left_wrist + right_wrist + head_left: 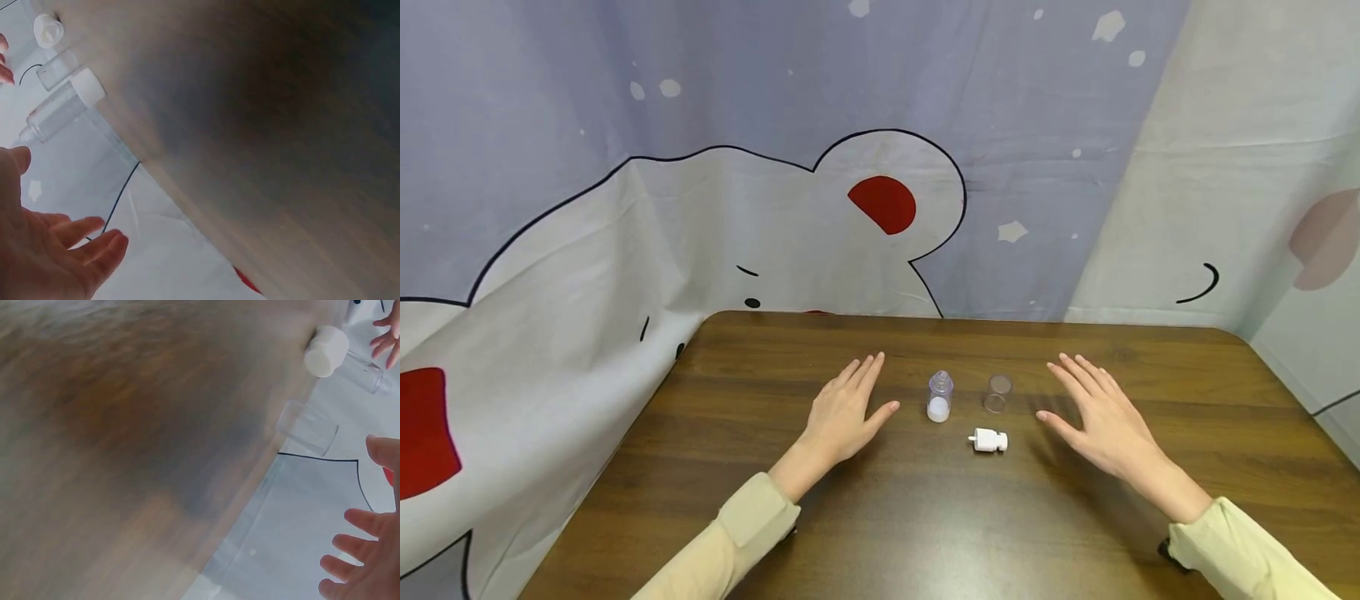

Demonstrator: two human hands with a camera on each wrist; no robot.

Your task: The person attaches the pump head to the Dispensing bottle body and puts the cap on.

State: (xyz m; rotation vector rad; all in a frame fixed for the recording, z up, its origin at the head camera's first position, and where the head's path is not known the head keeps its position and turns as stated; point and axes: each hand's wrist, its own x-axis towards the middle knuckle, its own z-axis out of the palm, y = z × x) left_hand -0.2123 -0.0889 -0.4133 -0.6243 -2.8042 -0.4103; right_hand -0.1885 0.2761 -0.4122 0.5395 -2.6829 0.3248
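A small clear bottle [939, 397] with a white base stands upright on the wooden table. Just right of it is a clear plastic cap [997, 393], cup-shaped and see-through. Nearer the front lies a white pump top [989, 440] on its side, its thin tip toward the left. My left hand [842, 417] hovers left of the bottle, fingers straight and thumb spread, touching nothing. On the other side my right hand [1105, 421] is held likewise, apart from the clear cap. The left wrist view also shows the bottle [62, 106], and the right wrist view the clear cap [307, 427].
The brown wooden table [880, 517] has rounded far corners. Behind it and along its left side hangs a printed cloth [1030, 150] with white, lilac and red shapes. Both forearms wear pale sleeves [730, 533].
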